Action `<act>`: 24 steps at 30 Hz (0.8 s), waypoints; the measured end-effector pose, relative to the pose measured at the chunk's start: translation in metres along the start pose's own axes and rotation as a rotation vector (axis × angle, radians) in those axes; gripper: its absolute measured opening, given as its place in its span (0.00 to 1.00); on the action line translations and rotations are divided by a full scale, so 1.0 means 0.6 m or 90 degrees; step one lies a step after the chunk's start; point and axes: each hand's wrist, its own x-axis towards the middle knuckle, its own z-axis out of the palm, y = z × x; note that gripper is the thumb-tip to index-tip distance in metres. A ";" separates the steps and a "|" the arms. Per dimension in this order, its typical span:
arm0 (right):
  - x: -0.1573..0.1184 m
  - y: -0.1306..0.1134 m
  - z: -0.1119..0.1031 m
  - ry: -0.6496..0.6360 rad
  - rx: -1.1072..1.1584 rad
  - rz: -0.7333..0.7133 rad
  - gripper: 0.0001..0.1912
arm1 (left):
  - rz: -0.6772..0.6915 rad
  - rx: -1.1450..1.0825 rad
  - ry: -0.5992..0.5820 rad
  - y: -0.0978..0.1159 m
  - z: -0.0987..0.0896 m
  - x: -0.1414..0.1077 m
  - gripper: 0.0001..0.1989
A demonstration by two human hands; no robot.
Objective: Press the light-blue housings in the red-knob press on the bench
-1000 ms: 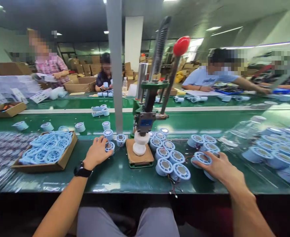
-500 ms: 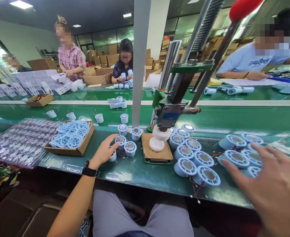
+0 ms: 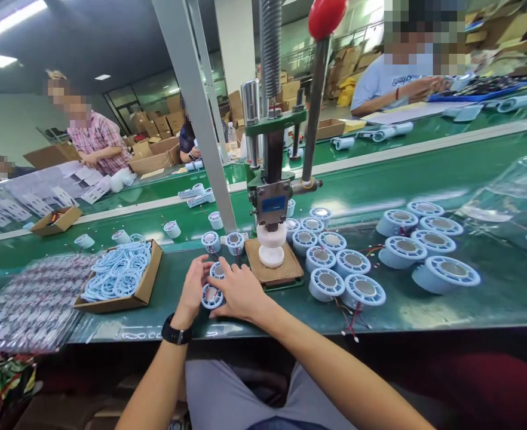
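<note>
Between the fingers point(image 3: 234, 279), smooth pale-blue plastic housings point(image 3: 212, 297), dull at the centre. Just right of the fingers, a matt brown pad point(image 3: 287, 270), cardboard-like, under smooth white plastic discs point(image 3: 271, 255). Beyond them, a press point(image 3: 273, 158) of green-painted and polished metal, with a glossy red lever knob point(image 3: 327, 17). Left of the fingers, a matt cardboard tray point(image 3: 151, 279) of smooth blue plastic rings point(image 3: 118, 269). Beneath, a glossy green worktop point(image 3: 170, 288).

Cups I handle point(image 3: 212, 297): light blue | Centre discs point(image 3: 365, 287), cups right of press: grey | My wristwatch point(image 3: 176, 332): black | My trousers point(image 3: 213, 391): grey | Press frame point(image 3: 276, 123): green | Knob point(image 3: 327, 18): red | Label point(image 3: 273, 203): blue | Pads: white | Baseboard point(image 3: 287, 270): brown | Rings point(image 3: 118, 278): light blue | Belt point(image 3: 357, 186): green | Co-worker's shirt point(image 3: 101, 136): pink plaid
</note>
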 end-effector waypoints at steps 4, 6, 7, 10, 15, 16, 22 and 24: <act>-0.032 -0.011 -0.007 -0.045 -0.008 -0.017 0.39 | 0.173 0.305 0.021 0.032 0.002 0.066 0.20; -0.042 -0.012 -0.011 -0.074 -0.007 -0.026 0.40 | 0.176 0.487 -0.026 0.045 0.018 0.100 0.24; -0.046 -0.012 -0.013 -0.084 -0.007 -0.025 0.40 | 0.145 0.558 -0.053 0.049 0.030 0.112 0.28; -0.063 -0.011 -0.021 -0.089 -0.001 -0.006 0.40 | 0.036 0.660 -0.076 0.054 0.073 0.126 0.39; -0.141 -0.007 -0.048 -0.043 0.076 0.042 0.41 | 0.054 0.697 -0.001 0.039 0.105 0.118 0.30; -0.164 -0.001 -0.059 -0.011 0.092 0.064 0.41 | 0.078 0.702 0.003 0.033 0.101 0.119 0.28; -0.281 0.129 -0.176 0.298 -0.067 0.316 0.34 | 0.155 0.706 -0.007 0.010 0.074 0.120 0.26; -0.277 0.211 -0.211 0.293 -0.150 0.441 0.33 | 0.161 0.709 0.010 0.010 0.078 0.114 0.26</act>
